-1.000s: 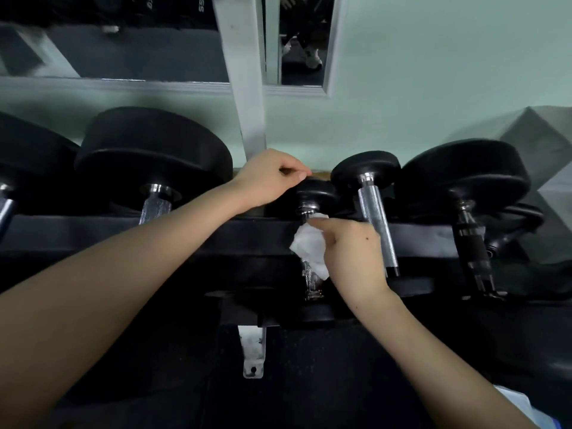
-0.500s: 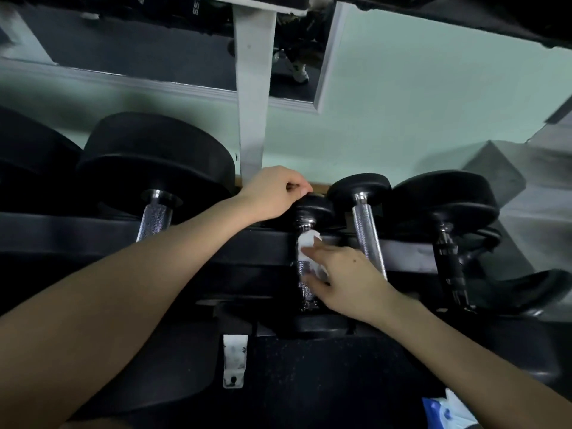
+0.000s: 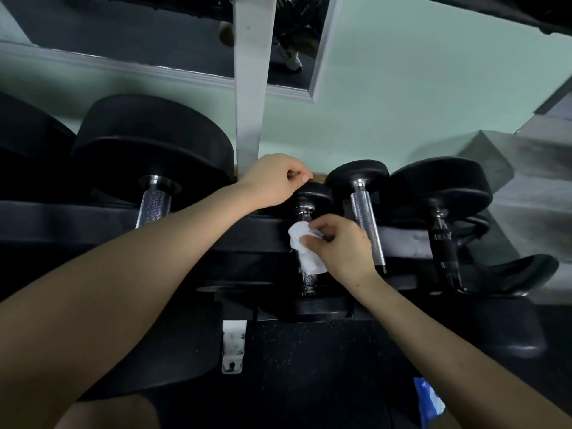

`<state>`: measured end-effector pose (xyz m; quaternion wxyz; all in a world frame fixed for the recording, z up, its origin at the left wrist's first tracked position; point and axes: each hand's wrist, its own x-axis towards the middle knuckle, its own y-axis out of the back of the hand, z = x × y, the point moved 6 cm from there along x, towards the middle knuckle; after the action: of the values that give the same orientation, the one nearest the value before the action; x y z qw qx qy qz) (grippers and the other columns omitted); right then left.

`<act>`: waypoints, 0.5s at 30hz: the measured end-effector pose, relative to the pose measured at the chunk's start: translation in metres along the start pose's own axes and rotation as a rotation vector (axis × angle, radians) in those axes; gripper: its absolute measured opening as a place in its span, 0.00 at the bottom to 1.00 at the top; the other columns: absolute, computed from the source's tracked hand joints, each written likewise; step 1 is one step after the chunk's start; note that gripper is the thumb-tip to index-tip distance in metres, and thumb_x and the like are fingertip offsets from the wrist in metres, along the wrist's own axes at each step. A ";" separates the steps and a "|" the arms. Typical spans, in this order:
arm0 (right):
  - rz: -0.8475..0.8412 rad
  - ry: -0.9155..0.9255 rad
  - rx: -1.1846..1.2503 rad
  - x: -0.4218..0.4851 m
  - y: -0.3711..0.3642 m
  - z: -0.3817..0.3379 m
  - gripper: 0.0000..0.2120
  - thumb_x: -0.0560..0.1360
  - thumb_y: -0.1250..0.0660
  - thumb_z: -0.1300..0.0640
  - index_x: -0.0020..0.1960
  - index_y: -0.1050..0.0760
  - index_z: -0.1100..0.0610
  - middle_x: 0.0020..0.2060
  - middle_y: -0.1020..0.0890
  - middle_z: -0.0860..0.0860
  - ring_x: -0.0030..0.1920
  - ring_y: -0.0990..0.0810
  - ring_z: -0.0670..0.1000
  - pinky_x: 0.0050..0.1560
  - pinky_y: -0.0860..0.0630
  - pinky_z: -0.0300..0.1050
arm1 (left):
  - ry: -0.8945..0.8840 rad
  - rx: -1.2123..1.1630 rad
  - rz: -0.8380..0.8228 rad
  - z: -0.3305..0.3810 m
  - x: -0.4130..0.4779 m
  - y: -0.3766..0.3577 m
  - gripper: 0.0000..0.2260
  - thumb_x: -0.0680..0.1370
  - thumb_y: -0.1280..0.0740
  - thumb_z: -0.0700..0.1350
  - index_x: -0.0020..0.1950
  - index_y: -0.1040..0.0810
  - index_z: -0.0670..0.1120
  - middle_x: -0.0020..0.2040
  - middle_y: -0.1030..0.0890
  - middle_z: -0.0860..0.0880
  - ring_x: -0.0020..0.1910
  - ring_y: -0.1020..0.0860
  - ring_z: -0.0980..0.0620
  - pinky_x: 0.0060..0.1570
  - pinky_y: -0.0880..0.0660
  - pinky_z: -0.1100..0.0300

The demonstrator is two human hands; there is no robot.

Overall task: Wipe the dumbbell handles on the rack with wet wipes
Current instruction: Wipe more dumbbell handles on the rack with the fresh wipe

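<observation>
Dumbbell handle [image 3: 307,281], black rack [image 3: 62,219], mint wall [image 3: 402,103]

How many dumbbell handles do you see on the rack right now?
4. One knurled silver handle at left; one shiny centre handle, wrapped by the white wet wipe; one long silver handle beside it; one dark handle at right. More may be hidden far left.

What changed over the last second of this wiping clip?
The right hand rubbed the wet wipe along the small dumbbell's handle, down towards the near end, then back up. The left hand kept gripping its far head; the other dumbbells stayed put.
</observation>
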<state>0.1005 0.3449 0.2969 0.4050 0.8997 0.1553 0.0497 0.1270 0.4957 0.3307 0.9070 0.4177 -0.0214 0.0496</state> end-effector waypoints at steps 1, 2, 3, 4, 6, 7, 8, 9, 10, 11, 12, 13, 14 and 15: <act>-0.017 0.013 -0.034 -0.002 0.001 0.000 0.06 0.73 0.30 0.55 0.49 0.19 0.54 0.43 0.18 0.47 0.46 0.20 0.47 0.42 0.31 0.37 | 0.002 -0.019 -0.001 0.000 0.000 0.001 0.10 0.78 0.35 0.49 0.57 0.19 0.49 0.55 0.18 0.52 0.55 0.22 0.54 0.56 0.27 0.60; -0.028 0.040 -0.082 -0.005 0.001 0.000 0.05 0.74 0.31 0.57 0.48 0.18 0.56 0.42 0.17 0.48 0.45 0.20 0.48 0.41 0.31 0.37 | 0.007 -0.033 -0.001 0.000 0.000 0.001 0.11 0.76 0.33 0.50 0.57 0.18 0.49 0.55 0.18 0.52 0.54 0.22 0.56 0.55 0.27 0.62; -0.041 0.076 -0.137 -0.010 0.000 0.000 0.06 0.75 0.32 0.58 0.48 0.17 0.56 0.42 0.17 0.50 0.45 0.20 0.49 0.39 0.31 0.36 | 0.011 -0.038 -0.003 0.001 0.000 0.002 0.12 0.75 0.32 0.50 0.57 0.18 0.49 0.55 0.18 0.52 0.52 0.23 0.58 0.53 0.28 0.64; -0.055 0.115 -0.197 -0.015 -0.002 -0.001 0.07 0.75 0.33 0.60 0.49 0.17 0.56 0.43 0.17 0.51 0.45 0.20 0.50 0.39 0.31 0.35 | 0.012 -0.037 -0.006 0.002 0.000 0.002 0.13 0.75 0.31 0.50 0.57 0.19 0.48 0.56 0.18 0.52 0.51 0.23 0.59 0.51 0.30 0.66; -0.103 0.188 -0.260 -0.023 -0.004 -0.004 0.09 0.75 0.34 0.62 0.50 0.17 0.57 0.46 0.19 0.53 0.44 0.21 0.52 0.41 0.29 0.34 | 0.015 -0.045 -0.006 0.003 0.001 0.002 0.13 0.74 0.30 0.50 0.57 0.18 0.48 0.56 0.18 0.51 0.52 0.23 0.58 0.51 0.30 0.67; -0.122 0.203 -0.239 -0.022 -0.002 -0.005 0.09 0.74 0.34 0.62 0.51 0.17 0.58 0.46 0.19 0.53 0.42 0.21 0.51 0.40 0.29 0.31 | 0.021 -0.061 -0.006 0.003 0.001 0.001 0.13 0.74 0.30 0.49 0.57 0.18 0.47 0.56 0.18 0.51 0.53 0.22 0.57 0.52 0.30 0.67; -0.115 0.209 -0.196 -0.018 0.003 -0.007 0.09 0.74 0.34 0.64 0.51 0.17 0.59 0.46 0.19 0.53 0.40 0.22 0.49 0.39 0.31 0.26 | 0.032 -0.081 -0.005 0.002 0.001 0.001 0.13 0.74 0.30 0.49 0.57 0.18 0.47 0.56 0.18 0.51 0.54 0.22 0.56 0.53 0.30 0.67; -0.072 0.229 -0.148 -0.011 0.010 -0.010 0.09 0.74 0.34 0.66 0.51 0.17 0.60 0.45 0.19 0.53 0.39 0.22 0.49 0.38 0.32 0.24 | 0.045 -0.106 -0.004 0.001 0.000 0.001 0.13 0.74 0.29 0.49 0.57 0.18 0.47 0.55 0.18 0.51 0.54 0.22 0.56 0.54 0.30 0.67; -0.009 0.267 -0.113 -0.002 0.016 -0.015 0.10 0.73 0.33 0.68 0.51 0.17 0.61 0.45 0.19 0.54 0.40 0.22 0.49 0.40 0.33 0.24 | 0.058 -0.133 -0.001 0.000 0.000 0.001 0.13 0.73 0.29 0.49 0.56 0.18 0.47 0.55 0.18 0.51 0.54 0.22 0.57 0.55 0.29 0.66; 0.038 0.312 -0.107 0.007 0.019 -0.019 0.10 0.73 0.33 0.68 0.51 0.17 0.62 0.46 0.20 0.56 0.42 0.23 0.51 0.42 0.34 0.25 | 0.067 -0.157 0.002 -0.001 0.000 0.002 0.14 0.73 0.28 0.49 0.56 0.18 0.47 0.55 0.17 0.51 0.53 0.22 0.57 0.56 0.29 0.66; 0.053 0.348 -0.123 0.013 0.017 -0.022 0.10 0.73 0.33 0.68 0.52 0.18 0.62 0.46 0.20 0.57 0.43 0.24 0.51 0.43 0.35 0.26 | 0.070 -0.173 0.004 -0.002 -0.001 0.002 0.14 0.72 0.28 0.49 0.56 0.18 0.47 0.54 0.17 0.50 0.53 0.21 0.57 0.57 0.28 0.65; 0.038 0.371 -0.157 0.016 0.012 -0.024 0.10 0.74 0.34 0.68 0.53 0.18 0.62 0.47 0.21 0.58 0.45 0.24 0.52 0.44 0.35 0.28 | 0.069 -0.177 0.006 -0.001 -0.001 0.002 0.14 0.73 0.28 0.49 0.56 0.18 0.47 0.54 0.17 0.50 0.53 0.21 0.57 0.57 0.28 0.66; 0.010 0.395 -0.200 0.018 0.004 -0.022 0.11 0.75 0.35 0.67 0.55 0.19 0.62 0.48 0.22 0.59 0.46 0.24 0.55 0.46 0.34 0.33 | 0.065 -0.169 0.004 -0.001 -0.001 0.002 0.13 0.73 0.28 0.49 0.56 0.18 0.47 0.55 0.17 0.50 0.54 0.21 0.56 0.56 0.29 0.66; -0.014 0.424 -0.239 0.017 -0.004 -0.020 0.11 0.75 0.35 0.66 0.56 0.19 0.62 0.48 0.23 0.60 0.47 0.24 0.58 0.48 0.33 0.37 | 0.060 -0.155 -0.003 0.000 -0.001 0.001 0.13 0.73 0.29 0.48 0.57 0.18 0.47 0.55 0.18 0.51 0.54 0.22 0.56 0.55 0.29 0.67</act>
<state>0.1111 0.3667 0.3069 0.4672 0.8138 0.2359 0.2527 0.1262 0.4967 0.3317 0.9369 0.3445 0.0027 0.0590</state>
